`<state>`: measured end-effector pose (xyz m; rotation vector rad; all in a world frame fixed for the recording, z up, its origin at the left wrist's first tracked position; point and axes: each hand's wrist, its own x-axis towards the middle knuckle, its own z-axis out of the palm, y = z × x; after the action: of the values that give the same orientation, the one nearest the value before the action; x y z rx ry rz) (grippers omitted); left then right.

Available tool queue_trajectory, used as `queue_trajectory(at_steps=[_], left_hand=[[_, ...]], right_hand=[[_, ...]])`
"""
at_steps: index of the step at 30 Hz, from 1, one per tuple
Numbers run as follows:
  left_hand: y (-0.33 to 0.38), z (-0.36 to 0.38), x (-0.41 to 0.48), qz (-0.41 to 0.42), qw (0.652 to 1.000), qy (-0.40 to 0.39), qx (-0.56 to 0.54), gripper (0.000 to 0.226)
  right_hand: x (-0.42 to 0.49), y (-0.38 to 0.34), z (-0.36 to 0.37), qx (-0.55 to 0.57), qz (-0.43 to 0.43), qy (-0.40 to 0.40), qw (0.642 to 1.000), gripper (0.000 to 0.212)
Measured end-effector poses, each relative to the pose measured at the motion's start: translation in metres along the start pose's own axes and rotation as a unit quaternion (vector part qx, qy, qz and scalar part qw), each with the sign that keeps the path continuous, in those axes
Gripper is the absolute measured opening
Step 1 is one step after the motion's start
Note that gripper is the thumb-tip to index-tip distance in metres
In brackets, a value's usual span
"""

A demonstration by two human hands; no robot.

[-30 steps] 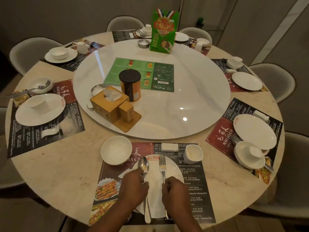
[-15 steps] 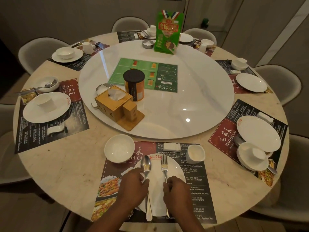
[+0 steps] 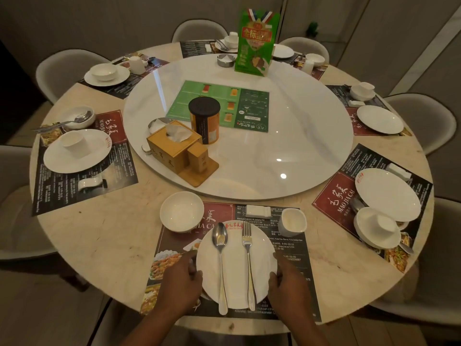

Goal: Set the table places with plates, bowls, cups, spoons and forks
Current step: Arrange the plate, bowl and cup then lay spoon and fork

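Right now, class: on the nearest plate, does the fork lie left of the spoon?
No: the fork lies right of the spoon, both side by side on the plate.

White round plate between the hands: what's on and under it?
On the plate, a steel spoon and steel fork, side by side. Under it, a dark printed placemat, whose middle is hidden.
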<state>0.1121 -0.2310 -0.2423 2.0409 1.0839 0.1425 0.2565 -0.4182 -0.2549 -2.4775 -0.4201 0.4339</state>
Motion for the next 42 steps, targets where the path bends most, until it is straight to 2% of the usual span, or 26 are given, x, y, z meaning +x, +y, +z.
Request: queue_trajectory(at_steps=[3, 7, 15, 17, 20, 25, 27, 29, 30, 33, 35, 42], left_hand=[[0.006, 0.002, 0.003, -0.017, 1.0, 0.022, 0.011, 0.015], [0.008, 0.002, 0.01, -0.023, 0.999, 0.027, 0.018, 0.007], [0.011, 0.002, 0.008, -0.036, 0.998, 0.035, 0.024, 0.006], [0.009, 0.003, 0.009, -0.043, 0.998, 0.036, 0.025, 0.015], [0.006, 0.005, 0.009, -0.042, 0.998, 0.041, 0.019, 0.007], [0.008, 0.006, 0.007, -0.045, 0.998, 0.051, 0.016, 0.013], [0.007, 0.007, 0.007, -0.047, 0.997, 0.049, 0.03, 0.007], [0.006, 0.009, 0.008, -0.047, 0.997, 0.05, 0.029, 0.016], [0.006, 0.01, 0.007, -0.037, 0.998, 0.048, 0.024, 0.011], [0.007, 0.016, 0.004, 0.008, 0.997, 0.051, 0.051, 0.04], [0.011, 0.022, 0.002, 0.025, 0.995, 0.053, 0.082, 0.041], [0.018, 0.035, -0.002, 0.015, 0.994, 0.061, 0.087, 0.044]], right_hand=[[0.003, 0.0, 0.001, 0.005, 0.006, -0.003, 1.0, 0.049], [0.009, 0.001, 0.004, 0.01, 0.009, -0.003, 1.0, 0.05], [0.008, 0.004, 0.002, 0.028, -0.004, -0.014, 1.0, 0.051], [0.009, 0.005, 0.003, 0.026, -0.001, -0.015, 1.0, 0.051], [0.008, 0.007, 0.005, 0.03, 0.002, -0.016, 0.999, 0.048], [0.002, 0.004, 0.011, 0.003, -0.02, 0.031, 0.999, 0.023], [0.0, -0.002, 0.018, 0.004, -0.026, 0.044, 0.999, 0.023], [-0.003, -0.008, 0.024, 0.0, -0.025, 0.045, 0.999, 0.025], [-0.004, -0.011, 0.026, -0.005, -0.025, 0.047, 0.999, 0.025], [-0.006, -0.016, 0.027, -0.031, -0.023, 0.039, 0.998, 0.024], [-0.008, -0.016, 0.028, -0.04, -0.02, 0.036, 0.998, 0.024], [-0.012, -0.015, 0.029, -0.03, -0.025, 0.045, 0.998, 0.023]])
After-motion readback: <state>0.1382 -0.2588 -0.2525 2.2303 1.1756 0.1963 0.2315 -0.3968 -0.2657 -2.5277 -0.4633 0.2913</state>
